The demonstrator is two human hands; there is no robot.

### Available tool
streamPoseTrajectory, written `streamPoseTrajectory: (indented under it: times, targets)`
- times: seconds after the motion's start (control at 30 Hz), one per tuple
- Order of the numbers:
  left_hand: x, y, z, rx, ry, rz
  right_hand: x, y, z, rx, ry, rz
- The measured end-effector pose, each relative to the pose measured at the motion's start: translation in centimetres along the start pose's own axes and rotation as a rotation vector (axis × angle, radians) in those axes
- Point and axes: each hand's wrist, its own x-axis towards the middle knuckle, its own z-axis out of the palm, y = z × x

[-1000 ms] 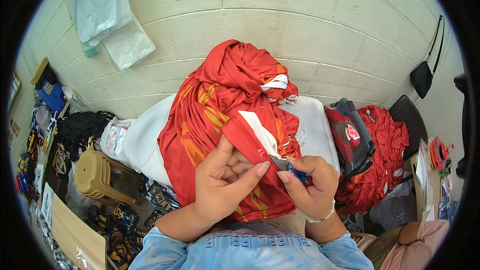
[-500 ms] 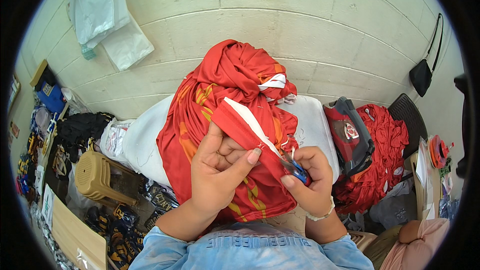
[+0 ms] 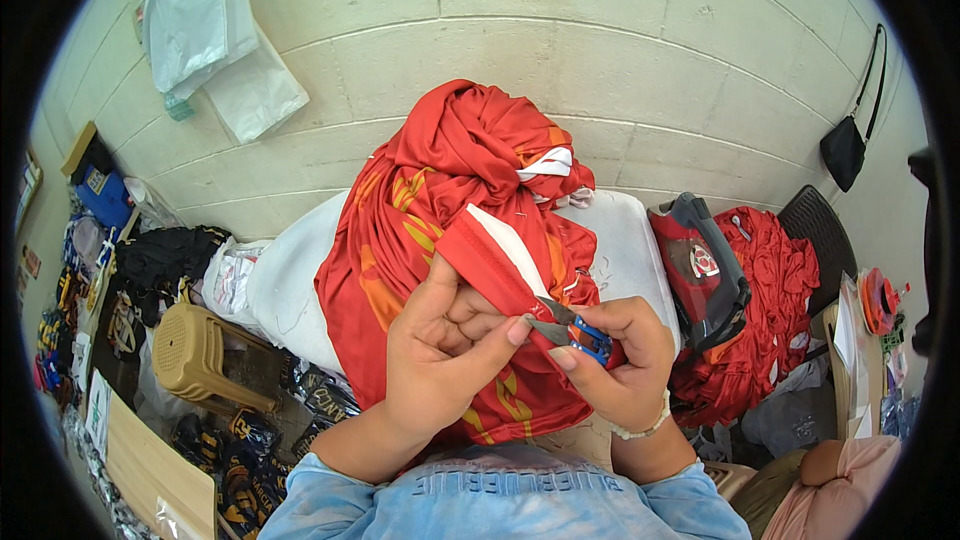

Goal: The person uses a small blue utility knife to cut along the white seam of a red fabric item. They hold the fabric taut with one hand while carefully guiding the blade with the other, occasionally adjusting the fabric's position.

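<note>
Your left hand: thumb and fingers pinched on a folded red cloth band, red face toward you, white reverse showing along its upper right edge. Band held above the garment heap, in front of your chest.

Your right hand: grasping small blue-handled snips, dark blades parted, tips pointing at your left thumb, close against the band. Whether cloth lies between the blades, you cannot tell from this view. Pale beaded bracelet on this wrist.

Garment heap: glossy red cloth with yellow and orange patterning, bunched highest near the wall, spread over the middle of a white-covered counter and over its near edge.

To your right: one grey-and-red case, beside the counter; a second red cloth pile, behind and beneath it; one black pouch, hung by its strap on the wall. Lower right corner: another person's pink sleeve.

To your left: one tan plastic stool; a bundle of black cloth; a pale wooden board; white plastic bags, hung high on the wall.
</note>
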Motion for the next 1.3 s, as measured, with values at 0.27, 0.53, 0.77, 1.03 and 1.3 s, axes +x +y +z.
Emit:
streamPoseTrajectory:
  times: [0.27, 0.53, 0.77, 1.03, 1.3]
  targets:
    - [-0.1, 0.2, 0.0, -0.008, 0.005, -0.03, 0.3, 0.0, 0.1, -0.038, -0.009, -0.011]
    - [-0.1, 0.2, 0.0, -0.022, 0.013, -0.054, 0.2, 0.1, 0.4, 0.05, 0.02, 0.074]
    - [0.1, -0.3, -0.2, 0.027, 0.012, -0.07, -0.8, 0.3, 0.2, 0.264, -0.06, 0.293]
    - [-0.3, -0.4, -0.4, -0.199, 0.175, -0.082, -1.0, 1.1, -0.2, 0.151, -0.187, 0.197]
    - [-0.7, -0.5, -1.5, -0.069, 0.07, 0.054, -0.2, 0.6, 0.0, 0.126, -0.226, 0.26]
